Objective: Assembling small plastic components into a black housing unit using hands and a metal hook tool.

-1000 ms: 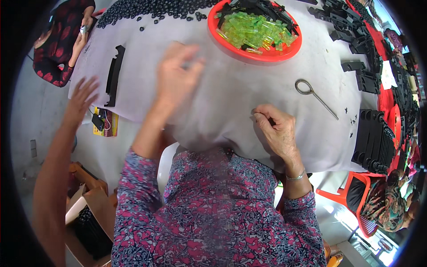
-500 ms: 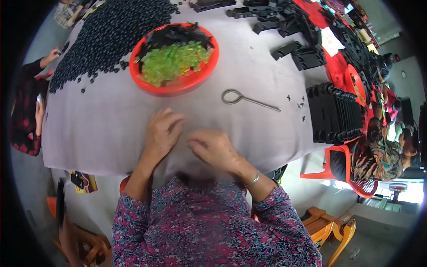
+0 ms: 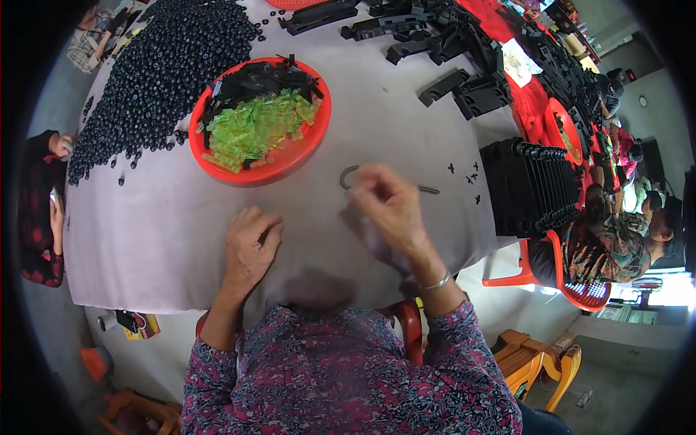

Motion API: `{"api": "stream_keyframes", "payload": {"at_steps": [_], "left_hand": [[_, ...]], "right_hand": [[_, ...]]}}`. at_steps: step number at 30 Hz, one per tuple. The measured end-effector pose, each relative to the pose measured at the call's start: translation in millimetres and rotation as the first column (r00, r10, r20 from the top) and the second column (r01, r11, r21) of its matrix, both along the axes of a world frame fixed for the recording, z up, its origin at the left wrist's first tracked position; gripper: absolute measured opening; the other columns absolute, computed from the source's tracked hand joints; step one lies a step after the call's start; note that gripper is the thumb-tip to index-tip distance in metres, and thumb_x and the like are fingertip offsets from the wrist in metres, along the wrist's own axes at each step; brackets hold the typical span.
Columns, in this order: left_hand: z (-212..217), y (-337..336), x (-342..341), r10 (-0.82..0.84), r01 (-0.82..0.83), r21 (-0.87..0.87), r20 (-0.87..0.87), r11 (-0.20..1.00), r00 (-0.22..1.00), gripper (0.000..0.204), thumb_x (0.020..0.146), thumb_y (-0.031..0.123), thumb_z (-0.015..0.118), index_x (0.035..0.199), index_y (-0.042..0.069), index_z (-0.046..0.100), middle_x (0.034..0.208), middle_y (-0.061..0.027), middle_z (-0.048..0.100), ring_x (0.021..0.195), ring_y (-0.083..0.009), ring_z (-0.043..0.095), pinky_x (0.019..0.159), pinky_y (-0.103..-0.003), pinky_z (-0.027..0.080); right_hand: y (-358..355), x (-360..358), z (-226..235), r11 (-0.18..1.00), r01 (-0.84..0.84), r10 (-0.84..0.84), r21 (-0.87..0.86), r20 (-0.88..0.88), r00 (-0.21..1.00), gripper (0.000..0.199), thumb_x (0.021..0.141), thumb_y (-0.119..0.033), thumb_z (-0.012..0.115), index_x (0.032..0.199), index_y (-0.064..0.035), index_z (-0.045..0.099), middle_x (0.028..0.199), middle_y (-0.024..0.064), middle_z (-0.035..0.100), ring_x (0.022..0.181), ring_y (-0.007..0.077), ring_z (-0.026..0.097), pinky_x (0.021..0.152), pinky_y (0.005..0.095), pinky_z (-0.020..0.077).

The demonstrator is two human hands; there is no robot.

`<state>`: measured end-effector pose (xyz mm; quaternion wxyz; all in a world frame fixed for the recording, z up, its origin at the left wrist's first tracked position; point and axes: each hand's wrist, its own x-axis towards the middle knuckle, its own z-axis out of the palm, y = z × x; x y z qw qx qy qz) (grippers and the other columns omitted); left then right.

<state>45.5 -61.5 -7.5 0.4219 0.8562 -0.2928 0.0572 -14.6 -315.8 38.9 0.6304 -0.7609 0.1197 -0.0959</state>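
My right hand [image 3: 395, 210] hovers over a metal rod with a ring end [image 3: 349, 176], hiding its middle. Its fingers are curled, with a gap between thumb and forefinger, and nothing shows in them. My left hand [image 3: 249, 246] is at the table's near side, its fingers bent inward; whatever they may hold is hidden. Beyond it stands a red round basin [image 3: 290, 158] with translucent green-yellow pieces [image 3: 254, 129] in front and black strip-like pieces [image 3: 254, 81] behind. Several small black cross-shaped pieces [image 3: 473, 177] lie right of the rod.
A large heap of small black round parts [image 3: 174, 65] covers the far left. Black moulded parts [image 3: 464, 90] lie at the far right, and a stack of black parts [image 3: 533, 188] stands at the right edge. Another person's hand [image 3: 56, 210] shows at left, and a red chair [image 3: 536, 268] at right.
My right hand has moved forward and right, from beside my left hand to above the ringed rod. My left hand has shifted slightly left and nearer. The whole view has shifted a little.
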Motion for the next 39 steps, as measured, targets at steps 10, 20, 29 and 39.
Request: {"api": "stream_keyframes", "payload": {"at_steps": [10,20,29,39], "left_hand": [[1.0,-1.7,3.2,-0.019,0.019,-0.019,0.031,1.000,0.999,0.010,0.080,0.006,0.073,0.089,0.005,0.069,0.079,-0.0096,0.056,0.077,-0.0303,0.057,0.071,-0.042,0.042],[5.4,-0.2,5.0,-0.033,0.033,0.014,0.010,0.999,0.999,0.016,0.076,0.002,0.075,0.091,0.007,0.070,0.079,-0.0069,0.057,0.074,-0.0281,0.057,0.069,-0.040,0.041],[5.5,0.6,5.9,-0.019,0.021,0.040,-0.051,0.999,0.998,0.017,0.078,0.002,0.077,0.093,0.007,0.071,0.083,-0.0066,0.063,0.077,-0.0274,0.059,0.070,-0.040,0.042],[2.5,0.8,9.9,-0.054,0.054,-0.011,-0.014,0.998,0.998,0.022,0.072,0.002,0.078,0.092,0.009,0.071,0.079,-0.0042,0.058,0.074,-0.0266,0.057,0.067,-0.040,0.041]], "right_hand": [[-216.5,134.5,-10.7,0.277,0.613,-0.664,-0.740,0.314,0.678,0.073,0.076,-0.039,0.083,0.127,0.0049,0.056,0.122,0.0254,0.058,0.113,0.0396,0.061,0.094,0.0488,0.0526],[-324.2,166.0,-14.4,0.274,0.547,-0.950,-0.791,-0.135,0.281,0.127,0.067,-0.082,0.074,0.154,0.0031,0.035,0.155,0.0257,0.039,0.145,0.0409,0.037,0.116,0.0556,0.0361],[-354.8,194.5,-8.7,0.362,0.430,-0.911,-0.827,-0.216,0.351,0.116,0.068,-0.068,0.075,0.153,0.0025,0.040,0.158,0.0221,0.041,0.147,0.0384,0.040,0.120,0.0475,0.0327],[-438.3,190.3,-47.6,0.473,0.232,-0.823,-0.850,-0.333,0.460,0.103,0.067,-0.059,0.079,0.146,0.0008,0.050,0.148,0.0181,0.053,0.134,0.0317,0.052,0.110,0.0414,0.0420]]}}
